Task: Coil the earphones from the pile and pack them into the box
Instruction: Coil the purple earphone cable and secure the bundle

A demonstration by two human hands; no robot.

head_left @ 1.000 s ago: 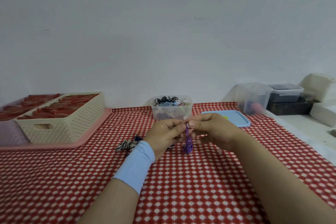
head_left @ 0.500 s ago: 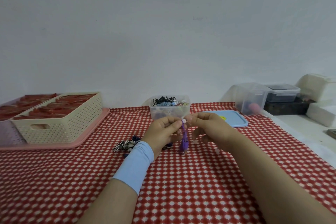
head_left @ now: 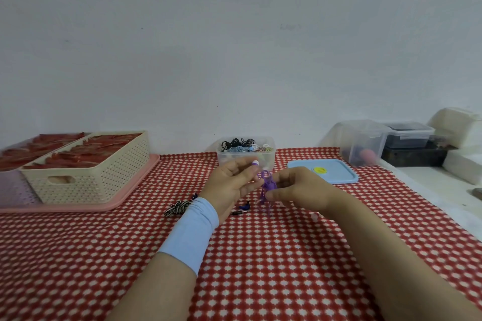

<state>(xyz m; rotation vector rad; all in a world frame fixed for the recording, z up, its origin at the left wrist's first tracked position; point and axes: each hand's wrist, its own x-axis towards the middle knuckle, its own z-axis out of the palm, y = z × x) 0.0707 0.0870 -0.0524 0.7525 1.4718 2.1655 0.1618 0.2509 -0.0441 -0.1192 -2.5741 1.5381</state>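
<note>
While your left hand [head_left: 232, 185] pinches a bud [head_left: 255, 163] and your right hand [head_left: 300, 187] holds the coil, the purple earphones [head_left: 268, 186] hang over the bench [head_left: 260, 255], near the box [head_left: 245, 157]. Light, limp cord, probably unwinds: take grip mid-coil.

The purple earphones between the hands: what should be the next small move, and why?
Probably wind the hanging cable round the bundle. The right hand pinches the purple earphones mid-coil, the left hand holds the earbud, and a loop hangs loose below. So the coil looks unfinished, not ready for the open box behind.
</note>
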